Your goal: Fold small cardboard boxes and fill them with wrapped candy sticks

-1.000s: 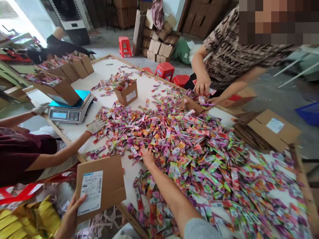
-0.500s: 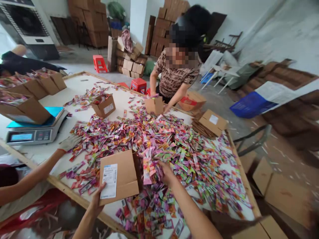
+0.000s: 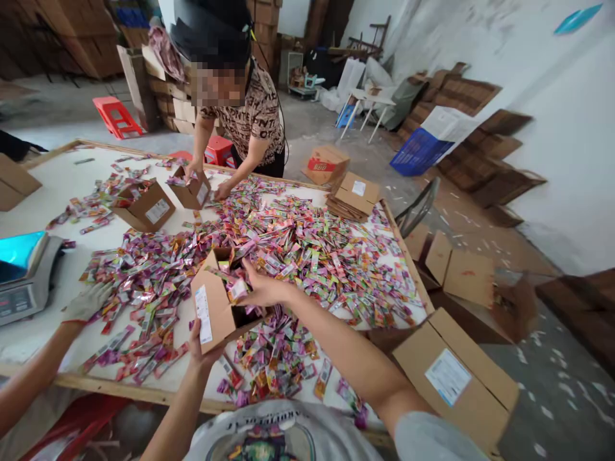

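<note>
My left hand grips the underside of a small cardboard box with a white label, tilted with its opening toward my right. My right hand is cupped at the box's mouth, pushing colourful candy packets into it. A large heap of the same packets covers the white table beyond the box.
A co-worker's gloved hand rests on packets at the left, near a scale. Across the table a person holds a small box; another box stands nearby. Flat boxes are stacked at the far corner, cartons on the floor at right.
My right hand gathered a bunch of packets from the heap and brought it to the box. My left hand turned the box so its opening faces the right hand. The view swung right.
</note>
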`<state>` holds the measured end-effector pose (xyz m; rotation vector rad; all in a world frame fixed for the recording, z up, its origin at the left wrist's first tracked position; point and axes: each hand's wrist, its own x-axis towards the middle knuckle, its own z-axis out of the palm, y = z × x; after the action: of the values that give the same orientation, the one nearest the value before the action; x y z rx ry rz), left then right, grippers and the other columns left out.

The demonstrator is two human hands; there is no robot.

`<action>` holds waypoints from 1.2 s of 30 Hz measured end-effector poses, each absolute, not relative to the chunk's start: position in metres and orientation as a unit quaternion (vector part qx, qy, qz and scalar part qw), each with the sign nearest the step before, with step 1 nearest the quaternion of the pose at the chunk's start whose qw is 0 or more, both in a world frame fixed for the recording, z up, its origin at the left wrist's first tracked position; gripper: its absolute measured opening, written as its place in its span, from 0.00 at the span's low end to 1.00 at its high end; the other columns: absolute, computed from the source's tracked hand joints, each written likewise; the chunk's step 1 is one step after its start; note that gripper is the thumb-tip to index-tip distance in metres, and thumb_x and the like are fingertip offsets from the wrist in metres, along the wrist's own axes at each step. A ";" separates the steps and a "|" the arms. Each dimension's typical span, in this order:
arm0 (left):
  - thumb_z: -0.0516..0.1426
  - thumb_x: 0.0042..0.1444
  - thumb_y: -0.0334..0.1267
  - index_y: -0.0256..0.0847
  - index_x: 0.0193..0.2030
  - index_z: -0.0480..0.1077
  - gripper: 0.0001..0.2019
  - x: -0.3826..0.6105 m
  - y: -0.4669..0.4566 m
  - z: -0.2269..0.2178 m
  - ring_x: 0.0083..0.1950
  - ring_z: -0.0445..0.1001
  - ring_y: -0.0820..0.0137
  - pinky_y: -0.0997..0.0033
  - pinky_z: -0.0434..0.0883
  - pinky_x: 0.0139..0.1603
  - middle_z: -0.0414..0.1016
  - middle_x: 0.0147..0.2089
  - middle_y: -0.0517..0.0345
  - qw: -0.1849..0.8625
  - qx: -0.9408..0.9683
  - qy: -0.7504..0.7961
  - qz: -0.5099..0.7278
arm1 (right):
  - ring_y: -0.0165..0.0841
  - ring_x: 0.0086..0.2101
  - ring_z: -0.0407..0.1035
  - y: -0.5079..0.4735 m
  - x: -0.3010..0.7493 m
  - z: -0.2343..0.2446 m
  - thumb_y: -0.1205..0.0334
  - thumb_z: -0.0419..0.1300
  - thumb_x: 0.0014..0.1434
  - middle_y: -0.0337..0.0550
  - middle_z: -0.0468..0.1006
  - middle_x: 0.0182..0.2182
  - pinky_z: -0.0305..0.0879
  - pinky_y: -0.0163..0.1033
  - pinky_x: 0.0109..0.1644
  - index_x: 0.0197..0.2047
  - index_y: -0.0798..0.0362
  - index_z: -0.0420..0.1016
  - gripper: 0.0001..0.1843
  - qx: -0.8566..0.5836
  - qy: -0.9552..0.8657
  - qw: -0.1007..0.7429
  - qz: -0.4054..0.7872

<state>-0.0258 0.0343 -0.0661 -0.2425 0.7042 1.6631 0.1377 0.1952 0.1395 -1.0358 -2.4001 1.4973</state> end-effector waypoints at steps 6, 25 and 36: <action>0.53 0.61 0.56 0.43 0.68 0.61 0.32 -0.027 0.036 -0.052 0.65 0.69 0.49 0.42 0.63 0.64 0.74 0.62 0.44 0.648 -0.034 0.225 0.727 | 0.41 0.71 0.42 0.170 0.198 0.210 0.46 0.59 0.63 0.42 0.43 0.74 0.44 0.53 0.72 0.75 0.39 0.33 0.47 -0.261 -0.831 0.170 0.461; 0.52 0.62 0.55 0.55 0.55 0.74 0.20 -0.082 -0.025 -0.073 0.44 0.82 0.55 0.48 0.78 0.44 0.84 0.46 0.58 0.521 -0.151 0.352 0.763 | 0.51 0.71 0.33 0.142 0.212 -0.129 0.65 0.54 0.66 0.40 0.37 0.74 0.35 0.69 0.71 0.63 0.42 0.70 0.24 -0.353 -0.922 -0.067 0.142; 0.59 0.53 0.51 0.73 0.69 0.52 0.36 -0.090 -0.053 -0.096 0.43 0.83 0.52 0.50 0.83 0.40 0.84 0.37 0.72 0.490 -0.183 0.441 0.730 | 0.50 0.68 0.48 0.274 0.079 -0.085 0.75 0.45 0.65 0.53 0.53 0.71 0.45 0.71 0.66 0.66 0.43 0.64 0.31 -0.425 -0.891 -0.012 0.159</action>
<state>-0.0902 -0.0528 -0.0962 -0.4435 1.0707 1.7722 0.0793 0.2739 -0.0848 -1.3471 -2.8209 0.5049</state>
